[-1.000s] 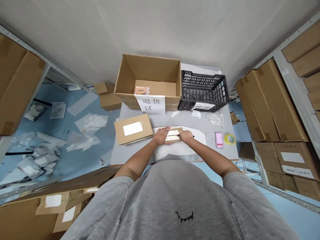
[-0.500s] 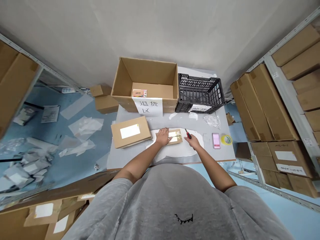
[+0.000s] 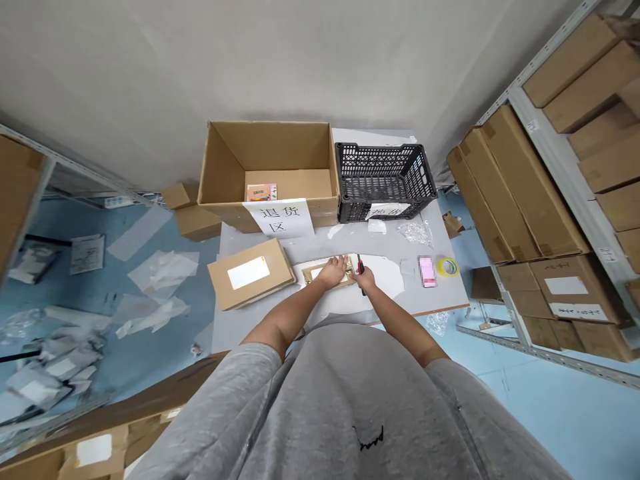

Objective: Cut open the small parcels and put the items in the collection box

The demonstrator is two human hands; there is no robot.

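Observation:
On a white sheet (image 3: 385, 283) on the table lies a small flat cardboard box (image 3: 311, 272) with a white label and shiny clear tape. My left hand (image 3: 333, 273) grips it from above, its fingers reaching over the far edge and covering the middle of the box. At the right end of the box is my right hand (image 3: 367, 280), closed around a red and black utility knife (image 3: 361, 265) whose tip points away from me. Whether the blade touches the tape is too small to tell. A larger cardboard box (image 3: 250, 270) with a white label sits to the left.
Behind stand a big open carton (image 3: 270, 213) holding a small colourful pack (image 3: 261, 193) and a black plastic crate (image 3: 385, 183). To the right lie bubble wrap (image 3: 417, 232), a phone (image 3: 427, 271) and a tape roll (image 3: 447, 267). Shelves with cartons (image 3: 565, 287) flank the table.
My right hand has brought the utility knife left, up to the box. My left hand has shifted along the box, which is turned slightly. The whole view has tilted and shifted.

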